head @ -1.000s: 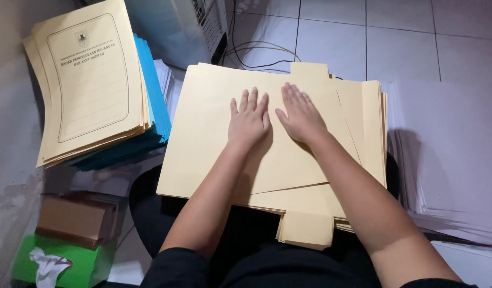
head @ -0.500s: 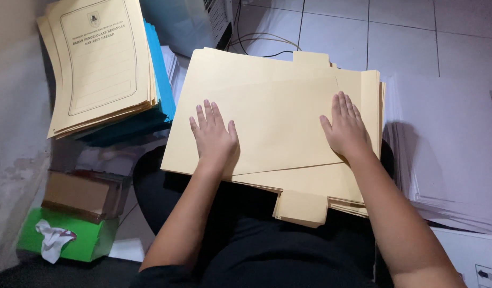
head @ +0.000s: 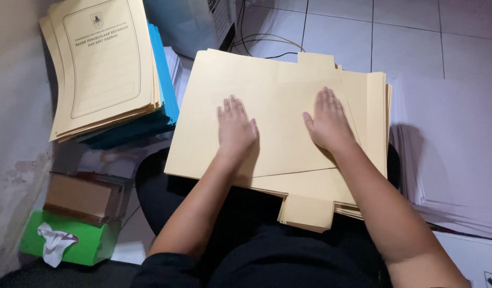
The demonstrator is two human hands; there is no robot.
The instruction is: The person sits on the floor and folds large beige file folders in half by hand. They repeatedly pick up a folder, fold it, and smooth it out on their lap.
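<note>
The tan folder [head: 278, 122] lies on top of a folder stack [head: 371, 128] on the person's lap. The left hand [head: 235, 128] and right hand [head: 327, 121] lie flat and open on it, gripping nothing. To press well, I think both palms should push down evenly, so the fold stays straight and the edges line up.

The left hand [head: 236, 128] lies palm down and flat, its fingers [head: 231, 106] stretched out close together and pointing to the far side, thumb out to the right. The right hand [head: 327, 124] lies just as flat, a little to the right and apart from it, fingers likewise pointing far. Both bare forearms run back toward the near edge, the sleeves dark at the upper arms.
</note>
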